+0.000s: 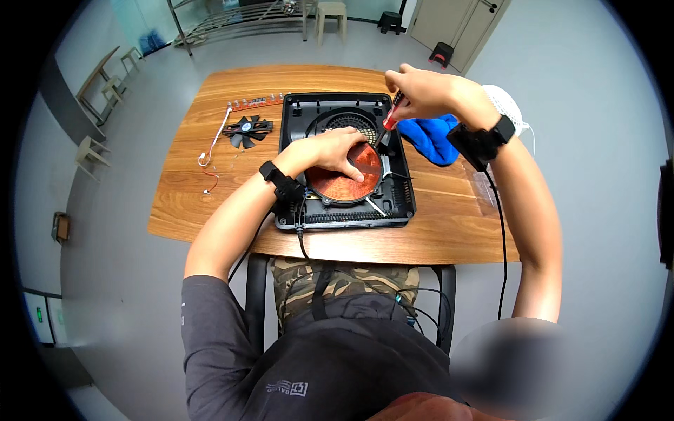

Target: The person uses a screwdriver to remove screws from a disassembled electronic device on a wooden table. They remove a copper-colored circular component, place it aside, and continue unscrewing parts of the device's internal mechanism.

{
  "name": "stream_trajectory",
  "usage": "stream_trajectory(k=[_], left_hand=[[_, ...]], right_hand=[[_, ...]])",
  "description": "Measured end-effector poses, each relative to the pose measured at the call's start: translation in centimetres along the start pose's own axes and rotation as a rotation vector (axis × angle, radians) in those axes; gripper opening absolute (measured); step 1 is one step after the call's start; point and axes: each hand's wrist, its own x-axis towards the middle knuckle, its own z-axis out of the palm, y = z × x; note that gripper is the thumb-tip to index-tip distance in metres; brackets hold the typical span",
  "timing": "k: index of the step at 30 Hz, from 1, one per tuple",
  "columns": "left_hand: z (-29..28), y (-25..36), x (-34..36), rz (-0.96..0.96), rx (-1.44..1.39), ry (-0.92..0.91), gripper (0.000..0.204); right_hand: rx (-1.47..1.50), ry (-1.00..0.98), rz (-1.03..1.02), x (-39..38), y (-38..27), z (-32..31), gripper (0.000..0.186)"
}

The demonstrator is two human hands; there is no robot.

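In front of me on the wooden table lies the black plastic housing [284,126] of what looks like an induction cooker, its inside exposed. A round copper coil [330,184] sits in its middle. My left hand [335,152] lies on the coil's upper part, thumb spread apart from the fingers on the copper. With its fingers closed, my right hand [421,95] holds a screwdriver [390,119] with a red and black handle. The screwdriver points down beside the coil's upper right edge; its tip is too small to make out.
Left of the housing lie a black fan [247,131], a narrow red circuit strip [256,103] and loose wires [214,147]. A blue cloth [432,139] is to the right, near a white round object [502,102]. The wooden table [189,189] has its near edge close to my lap.
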Motion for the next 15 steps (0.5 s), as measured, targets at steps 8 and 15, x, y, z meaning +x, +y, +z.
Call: stream_trajectory(k=[8,15], left_hand=[[0.4,-0.1,-0.2,-0.016,-0.021,0.011,0.103],[0.1,-0.1,-0.1,-0.036,-0.006,-0.018,0.103]], right_hand=[[0.076,-0.272,0.212,0.7,-3.7,-2.9,0.032],[-0.128,-0.202,0.312,1.6,-3.9,-2.1,0.053]])
